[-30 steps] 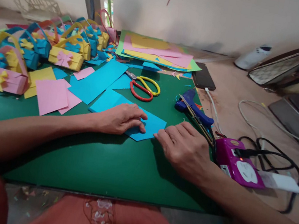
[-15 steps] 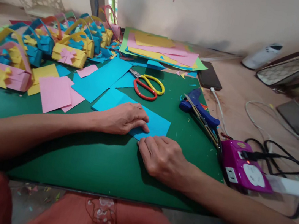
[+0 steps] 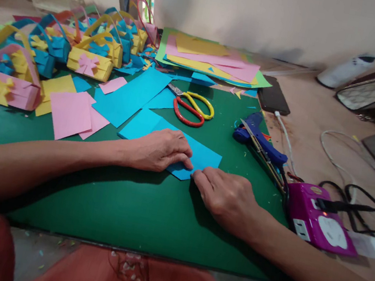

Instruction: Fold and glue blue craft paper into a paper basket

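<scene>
A folded sheet of blue paper (image 3: pixel 202 155) lies on the green tabletop, its near edge creased and one corner angled. My left hand (image 3: pixel 165 151) rests over its middle, fingers curled and pressing it down. At the paper's near right edge, my right hand (image 3: pixel 223 193) has its fingers closed in a pinch; the fingertips partly hide what they grip. Beyond the paper lie scissors (image 3: pixel 195 109) with one red and one yellow handle. Another blue sheet (image 3: pixel 132 97) lies to the left of them.
Several small paper baskets with bows (image 3: pixel 90 63) stand at the back left. Pink paper pieces (image 3: pixel 68 114) lie nearer. Stacked coloured sheets (image 3: pixel 209 57) are at the back. On the right are a blue glue gun (image 3: pixel 263 142), a phone (image 3: pixel 274 96) and a purple power strip (image 3: pixel 310 206) with cords.
My right hand has slid rightward along the paper's near edge, exposing the angled corner. My left hand stays on the paper. The whole view has shifted slightly.
</scene>
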The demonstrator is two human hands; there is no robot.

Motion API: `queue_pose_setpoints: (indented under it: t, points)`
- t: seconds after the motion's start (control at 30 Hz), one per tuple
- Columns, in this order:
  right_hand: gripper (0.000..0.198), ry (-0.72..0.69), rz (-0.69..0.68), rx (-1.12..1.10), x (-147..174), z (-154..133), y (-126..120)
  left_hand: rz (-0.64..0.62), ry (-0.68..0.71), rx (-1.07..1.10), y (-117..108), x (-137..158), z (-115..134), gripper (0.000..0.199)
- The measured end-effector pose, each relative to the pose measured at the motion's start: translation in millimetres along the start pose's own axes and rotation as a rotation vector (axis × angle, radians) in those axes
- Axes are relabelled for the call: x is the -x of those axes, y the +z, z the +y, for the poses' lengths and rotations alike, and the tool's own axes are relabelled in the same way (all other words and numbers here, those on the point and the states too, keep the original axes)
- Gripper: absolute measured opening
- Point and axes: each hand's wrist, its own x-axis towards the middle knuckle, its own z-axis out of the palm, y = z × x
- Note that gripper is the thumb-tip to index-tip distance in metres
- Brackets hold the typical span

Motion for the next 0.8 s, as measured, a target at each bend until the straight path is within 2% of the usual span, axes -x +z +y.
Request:
queue_pose_setpoints:
  t: [0.1, 0.27, 0.6, 0.73, 0.8]
  points:
    - [0.027, -0.063, 0.013, -0.02, -4, -4, 0, 0.009, -0.013, -0.01, 0, 0, 1, 0.029]
    - [0.026, -0.08, 0.056, -0.044, -8, -10, 3, 0.024, -0.018, -0.021, 1, 0, 1, 0.027]
    - [0.022, -0.183, 0.034, -0.006, -12, -19, -2, 0.012, -0.018, 0.026, 0, 0, 2, 0.03]
    - [0.025, -0.247, 0.08, -0.168, -11, -21, -6, 0.023, -0.022, 0.033, 1, 1, 2, 0.029]
    - [0.028, -0.189, 0.117, -0.281, -7, -17, -6, 0.02, -0.018, 0.033, 1, 1, 2, 0.029]
